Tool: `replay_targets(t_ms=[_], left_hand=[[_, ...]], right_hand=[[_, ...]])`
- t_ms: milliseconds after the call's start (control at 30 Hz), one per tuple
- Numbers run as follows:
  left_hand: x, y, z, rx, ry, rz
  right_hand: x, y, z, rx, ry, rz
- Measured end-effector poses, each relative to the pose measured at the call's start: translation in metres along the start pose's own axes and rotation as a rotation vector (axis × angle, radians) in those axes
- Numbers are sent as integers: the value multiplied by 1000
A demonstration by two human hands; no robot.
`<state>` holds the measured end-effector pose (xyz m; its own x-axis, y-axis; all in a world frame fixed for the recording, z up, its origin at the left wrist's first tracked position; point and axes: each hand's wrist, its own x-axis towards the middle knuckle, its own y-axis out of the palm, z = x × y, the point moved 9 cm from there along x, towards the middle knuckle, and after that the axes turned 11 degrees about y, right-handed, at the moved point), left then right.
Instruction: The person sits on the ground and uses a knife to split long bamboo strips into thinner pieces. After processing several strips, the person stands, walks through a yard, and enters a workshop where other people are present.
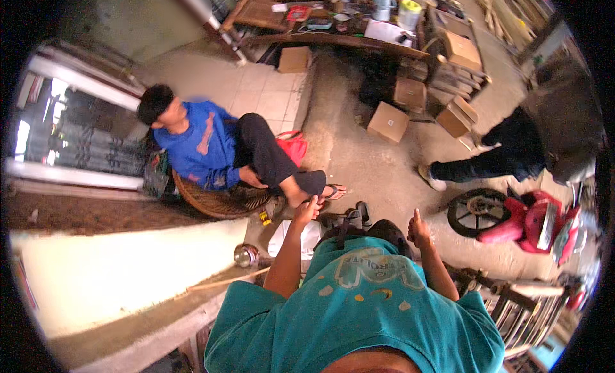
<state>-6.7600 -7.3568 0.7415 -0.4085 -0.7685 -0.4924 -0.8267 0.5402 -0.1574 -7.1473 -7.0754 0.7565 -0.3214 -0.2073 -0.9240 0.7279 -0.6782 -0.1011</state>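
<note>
- A small shiny metal cup point(246, 255) stands on the floor at the far left, near a thin wooden stick point(227, 281) lying on the concrete ledge; it is well apart from both hands.
- The left hand point(307, 210) reaches up towards the sandalled foot point(320, 192) of a seated person in a blue shirt point(198, 149); the fingers are loosely curled and nothing shows in the grip, though I cannot tell whether they touch the foot.
- A dark bag point(359, 229) with a strap sits in the lap between the two forearms. It looks soft and slack, probably light, and best taken by the strap.
- The right hand point(418, 231) is raised, curled into a loose fist with the thumb up, holding nothing visible.
- A red motorcycle point(532, 222) lies further right.
</note>
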Motion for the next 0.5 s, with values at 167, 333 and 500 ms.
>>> replay_targets(t_ms=[167,333,500], left_hand=[[-60,-34,41,-90,-89,-53],[-149,-5,126,-266,-296,-231],[-227,134,129,-709,-727,-429]], right_hand=[[8,75,116,-583,-313,119],[19,142,187,-762,-292,213],[64,159,246,-974,-583,357]])
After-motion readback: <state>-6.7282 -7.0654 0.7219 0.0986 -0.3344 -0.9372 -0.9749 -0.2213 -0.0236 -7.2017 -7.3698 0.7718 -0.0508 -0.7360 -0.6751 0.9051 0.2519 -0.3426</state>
